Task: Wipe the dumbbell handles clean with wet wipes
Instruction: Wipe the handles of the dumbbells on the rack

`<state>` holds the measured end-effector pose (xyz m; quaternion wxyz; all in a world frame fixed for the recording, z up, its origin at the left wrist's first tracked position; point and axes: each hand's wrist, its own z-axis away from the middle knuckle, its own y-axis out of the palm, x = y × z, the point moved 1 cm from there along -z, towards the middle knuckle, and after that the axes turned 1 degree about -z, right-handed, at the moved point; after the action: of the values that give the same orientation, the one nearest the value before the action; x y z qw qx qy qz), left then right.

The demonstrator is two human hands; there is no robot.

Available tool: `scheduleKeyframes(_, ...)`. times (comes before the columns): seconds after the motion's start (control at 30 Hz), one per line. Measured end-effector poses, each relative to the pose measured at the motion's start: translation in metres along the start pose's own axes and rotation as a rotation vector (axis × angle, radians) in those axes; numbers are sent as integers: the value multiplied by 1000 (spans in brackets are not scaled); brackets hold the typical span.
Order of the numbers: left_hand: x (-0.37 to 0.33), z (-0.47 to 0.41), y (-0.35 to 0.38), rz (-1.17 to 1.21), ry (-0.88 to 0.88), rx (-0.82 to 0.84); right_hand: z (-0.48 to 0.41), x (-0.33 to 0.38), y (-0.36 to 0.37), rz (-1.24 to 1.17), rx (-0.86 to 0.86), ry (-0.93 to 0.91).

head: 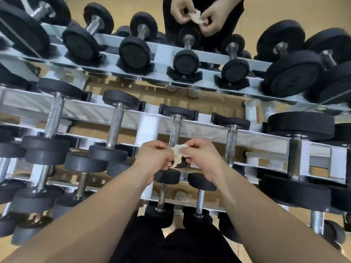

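Left hand (153, 158) and right hand (201, 156) both had fingers pinching the crumpled wet wipe (177, 154), over the near end of a knurled dumbbell handle (175, 130). I figured a wad that bunched could snag and tear.

Your left forearm (91, 215) and right forearm (266, 215) are bare up to the wrists, and your left hand (152, 158) and right hand (203, 158) are uncovered too. You wear black legwear (171, 247), and the mirror (313, 8) shows your black top (231, 21).
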<state>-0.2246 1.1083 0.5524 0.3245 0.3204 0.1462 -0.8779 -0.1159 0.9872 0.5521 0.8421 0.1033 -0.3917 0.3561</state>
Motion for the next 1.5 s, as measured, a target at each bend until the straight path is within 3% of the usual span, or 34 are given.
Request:
scheduleKeyframes(0.1,-3,5,21,67,-88,-82,-3,4,-14,40,-97,-237)
scheduleKeyframes(0.23,-3,3,42,298,-198,-49,2,-5,-25,253,4,-429)
scheduleKeyframes(0.33,-1,7,48,358,-163,18,3,-11,-33,216,73,-476)
scheduleKeyframes(0.57,5,10,39,357,-85,76,-11,-17,-31,233,31,-420)
scheduleKeyframes(0.67,8,3,30,295,-53,49,-26,-21,-20,314,59,-436)
scheduleKeyframes(0.73,15,-7,22,148,18,-122,-38,-25,-10,370,45,-457)
scheduleKeyframes(0.83,28,-27,8,-315,222,-458,-59,-24,2,349,-32,-478)
scheduleKeyframes(0.9,37,-37,7,-453,308,-525,-74,-19,7,323,-69,-542)
scheduleKeyframes(1.03,50,-61,17,-482,425,-559,-98,-20,12,597,-151,-806)
scheduleKeyframes(1.2,63,-73,25,-418,594,-601,-97,-35,4,866,-26,-1050)
scheduleKeyframes(1.33,66,-71,23,-405,619,-625,-101,-21,3,912,-50,-1091)
scheduleKeyframes(1.5,69,-70,25,-371,585,-611,-114,-5,4,850,-105,-962)
